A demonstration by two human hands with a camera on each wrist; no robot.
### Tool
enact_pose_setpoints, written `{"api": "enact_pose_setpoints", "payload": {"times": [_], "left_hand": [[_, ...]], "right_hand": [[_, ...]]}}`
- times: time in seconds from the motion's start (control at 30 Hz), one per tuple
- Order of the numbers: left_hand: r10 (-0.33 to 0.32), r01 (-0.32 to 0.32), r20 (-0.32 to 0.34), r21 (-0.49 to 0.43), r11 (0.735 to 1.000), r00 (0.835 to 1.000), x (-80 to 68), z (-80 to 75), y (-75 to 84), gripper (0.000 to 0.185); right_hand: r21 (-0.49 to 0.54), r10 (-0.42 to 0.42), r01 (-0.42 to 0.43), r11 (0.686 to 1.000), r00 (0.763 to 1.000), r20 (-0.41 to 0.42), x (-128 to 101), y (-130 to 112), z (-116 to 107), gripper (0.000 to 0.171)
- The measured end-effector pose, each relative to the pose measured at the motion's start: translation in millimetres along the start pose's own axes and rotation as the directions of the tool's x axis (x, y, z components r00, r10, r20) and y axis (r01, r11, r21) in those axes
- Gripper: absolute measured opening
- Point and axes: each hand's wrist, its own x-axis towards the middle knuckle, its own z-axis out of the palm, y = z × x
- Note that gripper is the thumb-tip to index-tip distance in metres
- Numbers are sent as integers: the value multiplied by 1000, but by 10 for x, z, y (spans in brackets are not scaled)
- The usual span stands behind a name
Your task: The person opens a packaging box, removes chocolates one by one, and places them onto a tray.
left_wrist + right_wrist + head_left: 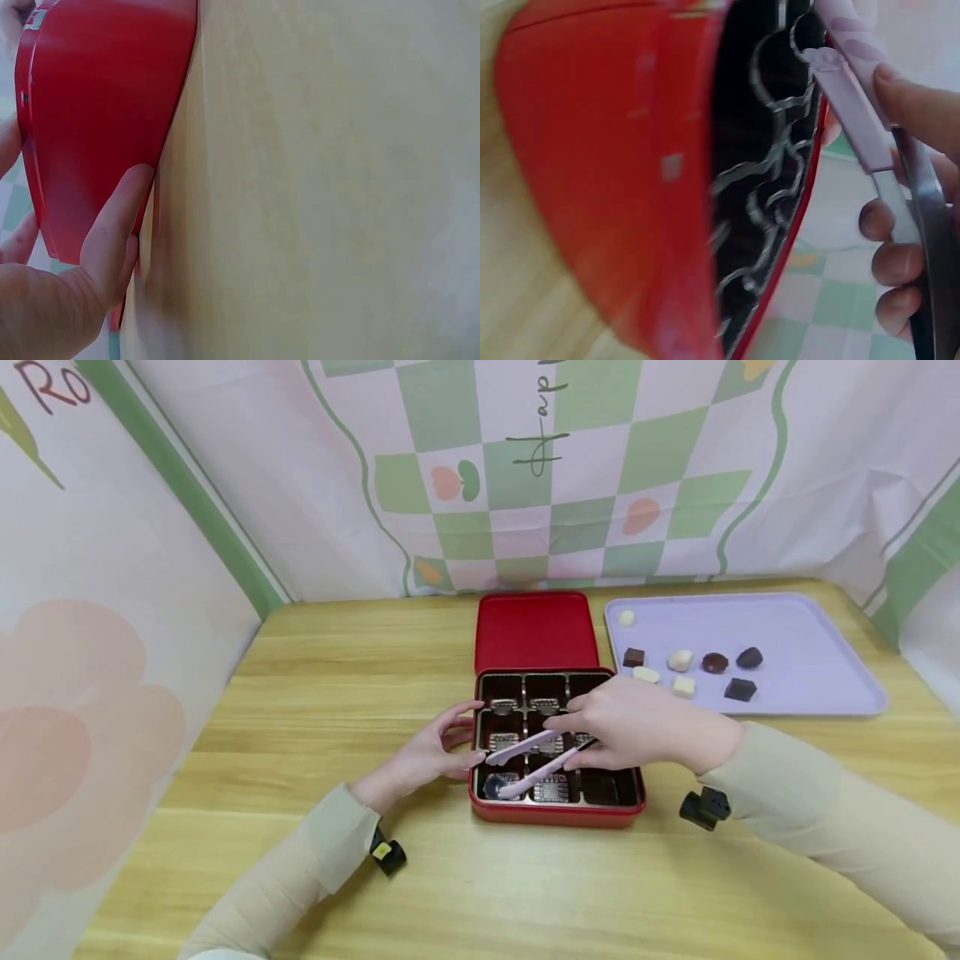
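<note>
We've got the right hand pinching pink tongs over the red box, left hand fingers relaxed, steadying its side; tongs look light, springy, slippery-tipped, so grip mid-arm, close to the fingers.

head: high, looks forward and down over the surface, mid-range | left wrist: low at the surface, tight on the box outer wall | right wrist: very close, blurred, on box rim and compartments | shared: box
</note>
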Motion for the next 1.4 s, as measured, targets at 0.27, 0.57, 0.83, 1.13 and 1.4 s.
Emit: {"api": "enact_pose_setpoints", "payload": {"times": [0.27, 0.57, 0.83, 1.13, 1.4], "left_hand": [[-3, 3, 2, -8, 1000, 1000, -2, 2, -15, 72], [-13, 13, 5, -11, 1000, 1000, -2, -1, -12, 70], [-14, 14, 9, -8, 1000, 1000, -16, 0, 8, 72], [-12, 12, 10, -21, 1000, 1000, -13, -17, 17, 73], [-25, 25, 14, -14, 1000, 1000, -3, -14, 21, 71]], "right_hand": [[-128, -10, 22, 991, 995, 99, 233, -137, -71, 40], [-169, -40, 53, 984, 996, 79, 396, -210, 52, 27], [-117, -85, 94, 989, 993, 76, 392, -139, 129, 24], [-34, -129, 128, 991, 991, -29, 282, 19, 239, 26], [61, -148, 163, 985, 969, -196, 88, 149, 368, 26]]}}
